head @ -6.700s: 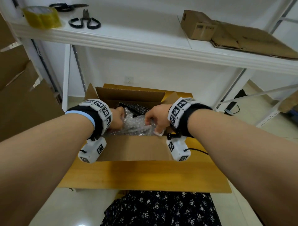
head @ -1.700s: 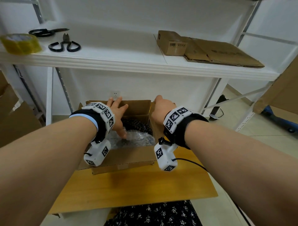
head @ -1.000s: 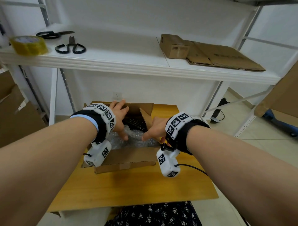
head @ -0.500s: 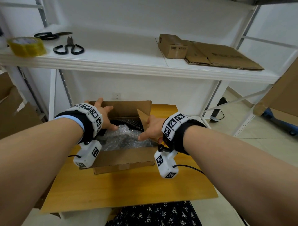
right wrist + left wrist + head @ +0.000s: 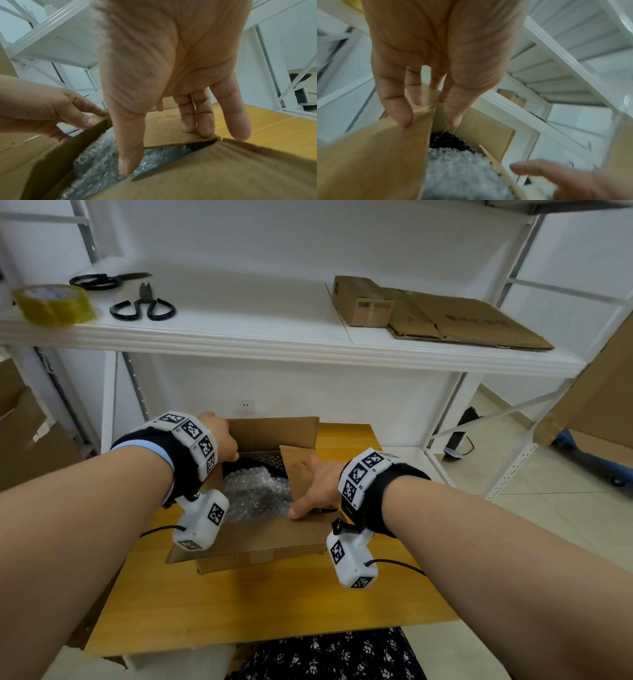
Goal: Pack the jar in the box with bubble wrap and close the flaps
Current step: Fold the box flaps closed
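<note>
An open cardboard box [image 5: 260, 539] sits on the wooden table [image 5: 274, 604], its near flap folded outward and its far flap [image 5: 274, 433] upright. Clear bubble wrap [image 5: 257, 494] fills the box, with something dark behind it; the jar is hidden. My left hand [image 5: 222, 440] pinches the top corner of the left flap [image 5: 376, 155] between thumb and fingers. My right hand [image 5: 315, 487] lies with straight fingers on the right flap [image 5: 163, 128], which tilts inward over the wrap. Its thumb reaches down past the flap's near edge, over the bubble wrap [image 5: 102, 155].
A white shelf above the table carries a yellow tape roll [image 5: 51, 302], scissors [image 5: 106, 280], pliers [image 5: 144, 306], a small carton [image 5: 363, 302] and flattened cardboard [image 5: 462, 323]. Larger cardboard stands at the left [image 5: 27, 440] and right [image 5: 599, 392].
Both hands have left the bubble wrap. The left hand moved out to the left flap and took hold of it. The right hand tipped the right flap further inward.
</note>
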`<move>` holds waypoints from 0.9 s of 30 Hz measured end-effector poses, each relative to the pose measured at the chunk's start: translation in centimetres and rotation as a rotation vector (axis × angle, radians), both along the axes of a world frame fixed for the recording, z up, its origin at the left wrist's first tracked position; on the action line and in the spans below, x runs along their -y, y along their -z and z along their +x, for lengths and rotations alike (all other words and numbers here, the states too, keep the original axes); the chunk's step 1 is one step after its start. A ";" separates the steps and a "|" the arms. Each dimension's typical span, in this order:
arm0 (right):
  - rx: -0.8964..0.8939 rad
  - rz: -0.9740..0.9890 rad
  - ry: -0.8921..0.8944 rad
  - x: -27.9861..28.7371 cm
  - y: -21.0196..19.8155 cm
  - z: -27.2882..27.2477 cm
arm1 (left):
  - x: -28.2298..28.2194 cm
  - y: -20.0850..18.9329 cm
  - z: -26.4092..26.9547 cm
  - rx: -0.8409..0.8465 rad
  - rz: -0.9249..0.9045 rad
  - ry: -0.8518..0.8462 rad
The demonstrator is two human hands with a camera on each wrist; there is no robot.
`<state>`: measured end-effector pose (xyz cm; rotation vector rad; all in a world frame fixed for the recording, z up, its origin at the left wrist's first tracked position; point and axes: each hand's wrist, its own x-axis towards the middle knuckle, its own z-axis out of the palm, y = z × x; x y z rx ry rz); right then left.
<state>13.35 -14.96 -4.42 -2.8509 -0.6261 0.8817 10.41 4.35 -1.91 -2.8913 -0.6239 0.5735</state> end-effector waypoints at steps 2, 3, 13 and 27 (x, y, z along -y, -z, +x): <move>-0.009 -0.004 0.000 0.1 0.0 0.1 | 0.1 0.4 0.1 -0.064 0.028 0.032; -0.016 -0.006 -0.002 0.2 0.1 0.2 | 0.0 0.9 0.2 -0.091 0.060 0.051; 0.028 -0.046 -0.130 0.5 -0.3 -0.2 | -0.8 5.5 -0.8 0.226 -0.086 -0.083; 0.236 -0.199 -0.263 -0.3 0.3 -1.4 | 1.4 3.7 -4.3 0.208 -0.075 -0.017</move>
